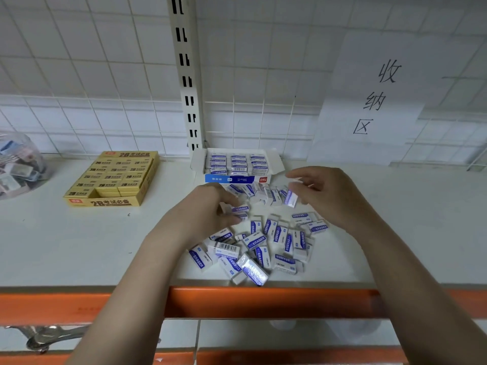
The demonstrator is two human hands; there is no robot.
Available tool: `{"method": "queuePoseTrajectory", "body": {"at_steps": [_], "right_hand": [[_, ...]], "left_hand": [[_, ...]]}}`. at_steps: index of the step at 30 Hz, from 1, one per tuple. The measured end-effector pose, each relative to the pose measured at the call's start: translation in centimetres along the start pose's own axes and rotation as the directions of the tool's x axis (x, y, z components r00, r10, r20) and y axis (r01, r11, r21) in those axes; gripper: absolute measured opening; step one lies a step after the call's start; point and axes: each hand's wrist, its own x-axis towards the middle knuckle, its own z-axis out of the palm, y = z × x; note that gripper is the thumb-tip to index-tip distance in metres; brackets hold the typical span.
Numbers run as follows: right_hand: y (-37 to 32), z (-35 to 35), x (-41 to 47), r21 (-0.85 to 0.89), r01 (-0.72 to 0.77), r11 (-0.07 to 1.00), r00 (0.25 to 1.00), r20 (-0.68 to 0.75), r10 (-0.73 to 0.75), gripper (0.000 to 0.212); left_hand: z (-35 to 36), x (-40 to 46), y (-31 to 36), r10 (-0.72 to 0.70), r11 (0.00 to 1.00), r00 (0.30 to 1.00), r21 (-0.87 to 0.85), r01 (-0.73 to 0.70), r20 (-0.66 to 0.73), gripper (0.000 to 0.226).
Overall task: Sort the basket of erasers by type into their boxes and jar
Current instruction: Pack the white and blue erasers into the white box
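Note:
A loose pile of white-and-blue erasers (266,243) lies on the white shelf in front of me. Behind it stands an open white-and-blue box (237,164) with rows of the same erasers packed in it. My left hand (208,212) is over the pile's left part, its fingers curled round a white-and-blue eraser (240,208). My right hand (324,193) hovers above the pile's right part and pinches another white-and-blue eraser (291,198) by its end. A yellow box (113,177) filled with yellow 2B erasers sits to the left.
A clear jar (18,164) of mixed erasers stands at the far left edge. A wire grid wall and a slotted upright post (187,75) rise behind the shelf; a paper sign (374,98) hangs at right. The shelf's orange front rail (237,301) runs below.

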Motion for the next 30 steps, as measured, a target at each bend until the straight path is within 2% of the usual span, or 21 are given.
{"method": "queuePoseTrajectory", "body": {"at_steps": [2,5,7,10,14,16,20,22,24,26,28,30], "right_hand": [[-0.1,0.2,-0.1,0.237,-0.076,0.968,0.997,-0.012,0.081,0.014],[-0.2,0.4,-0.2,0.502,-0.191,0.843,0.981,0.106,0.159,0.015],[-0.3,0.5,-0.1,0.506,-0.196,0.84,0.977,0.173,0.124,0.019],[-0.6,0.7,0.2,0.43,-0.157,0.889,0.98,0.177,0.087,0.025],[-1.1,1.5,1.2,0.434,-0.15,0.888,0.979,0.189,0.073,0.013],[-1.2,1.9,2.0,0.461,-0.148,0.875,0.983,0.163,0.08,0.006],[-1.7,2.6,4.5,0.504,-0.068,0.861,0.997,0.067,0.04,0.014],[-2.1,2.9,6.0,0.383,0.028,0.923,0.998,0.048,-0.05,0.008],[-2.3,3.2,7.5,0.1,0.177,0.979,0.978,0.09,-0.186,0.006],[-2.4,3.7,9.0,-0.182,0.312,0.933,0.94,0.205,-0.274,0.02],[-2.3,4.5,10.3,-0.318,0.349,0.882,0.917,0.309,-0.252,0.031],[-2.1,5.1,11.2,-0.36,0.325,0.875,0.91,0.371,-0.185,0.039]], "left_hand": [[0.0,-0.2,-0.2,0.015,0.999,0.999,-0.034,-0.016,-0.036,0.035],[-0.2,-0.8,-0.4,-0.009,0.995,0.996,-0.095,0.0,-0.09,0.032],[-0.3,-1.3,-0.5,-0.019,0.992,0.993,-0.126,0.005,-0.116,0.031],[-0.4,-1.9,-0.8,-0.023,0.987,0.989,-0.163,-0.002,-0.149,0.03],[-0.5,-2.3,-1.5,-0.064,0.982,0.977,-0.186,0.025,-0.204,0.03],[-0.6,-2.5,-1.8,-0.062,0.979,0.971,-0.204,0.014,-0.23,0.029],[-0.8,-2.9,-2.2,-0.024,0.979,0.948,-0.2,-0.042,-0.318,0.028],[-0.9,-3.0,-2.3,-0.029,0.976,0.935,-0.212,-0.05,-0.354,0.026],[-1.0,-3.0,-2.5,-0.029,0.974,0.926,-0.219,-0.059,-0.376,0.025],[-1.0,-2.9,-2.8,-0.03,0.975,0.926,-0.216,-0.056,-0.376,0.024],[-1.1,-2.7,-3.1,-0.028,0.979,0.93,-0.196,-0.049,-0.368,0.024],[-1.2,-2.6,-3.4,-0.03,0.981,0.931,-0.191,-0.042,-0.363,0.025]]}}
